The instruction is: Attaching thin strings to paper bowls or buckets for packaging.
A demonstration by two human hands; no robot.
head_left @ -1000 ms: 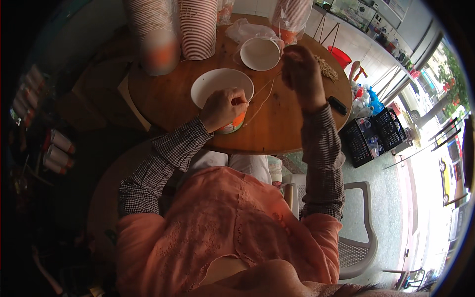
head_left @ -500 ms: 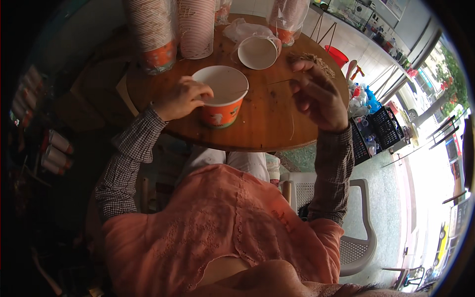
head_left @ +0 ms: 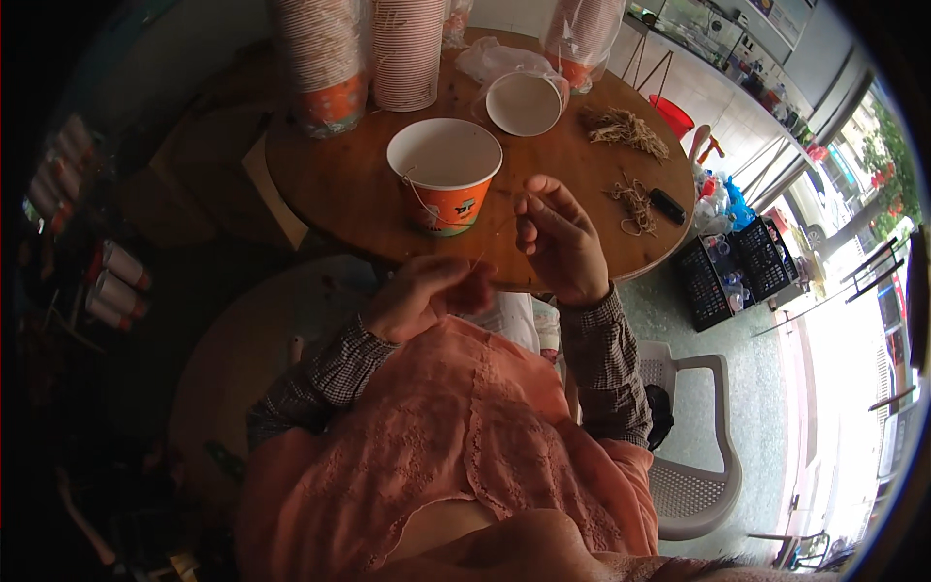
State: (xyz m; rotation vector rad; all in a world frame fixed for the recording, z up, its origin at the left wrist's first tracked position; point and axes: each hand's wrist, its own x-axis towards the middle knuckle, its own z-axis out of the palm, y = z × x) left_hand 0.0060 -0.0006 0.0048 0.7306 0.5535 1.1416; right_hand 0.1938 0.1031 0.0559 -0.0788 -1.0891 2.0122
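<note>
An orange paper bucket (head_left: 451, 206) with a white inside stands upright near the table's front edge. A thin string (head_left: 411, 178) hangs over its left rim and runs down across its front. My right hand (head_left: 564, 242), right of the bucket, has thumb and fingertips pinched on the thin string, whose line is hard to follow. Below the bucket, at the table edge, is my left hand (head_left: 427, 296); its fingers are smeared by motion, and a faint strand shows beside them.
Tall stacks of paper buckets (head_left: 405, 58) stand at the back of the round wooden table (head_left: 320, 194). Another white-lined bucket (head_left: 524, 104) lies tipped there. String bundles (head_left: 626, 131) and a dark oblong object (head_left: 667, 205) lie at right. A plastic chair (head_left: 713, 427) stands beside me.
My left hand has left the bucket's rim and come down toward me. My right hand has moved left and nearer. The string now hangs over the bucket's left rim.
</note>
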